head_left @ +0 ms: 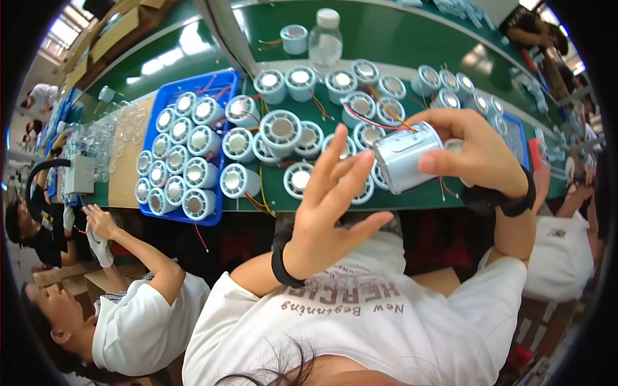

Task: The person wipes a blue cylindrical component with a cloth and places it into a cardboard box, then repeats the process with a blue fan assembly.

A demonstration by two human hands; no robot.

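Note:
My right hand [473, 151] grips a light blue cylinder [404, 162] above the table's near edge, its thumb on the side and its fingers over the top. The cylinder lies tilted on its side, and thin coloured wires come out near its upper edge. Just left of it, my left hand [328, 222] is open with fingers spread and holds nothing. Its fingertips are close to the cylinder's end; whether they touch cannot be told. Several similar cylinders, such as one with a round grey centre [281, 130], stand on the green table [273, 186] beyond my hands.
A blue tray [222, 83] full of such cylinders stands at the left. A clear bottle [326, 48] stands at the back. More cylinders [430, 80] are at the right, by another blue tray [517, 138]. A co-worker [145, 321] sits to my left; another person [544, 251] is at the right.

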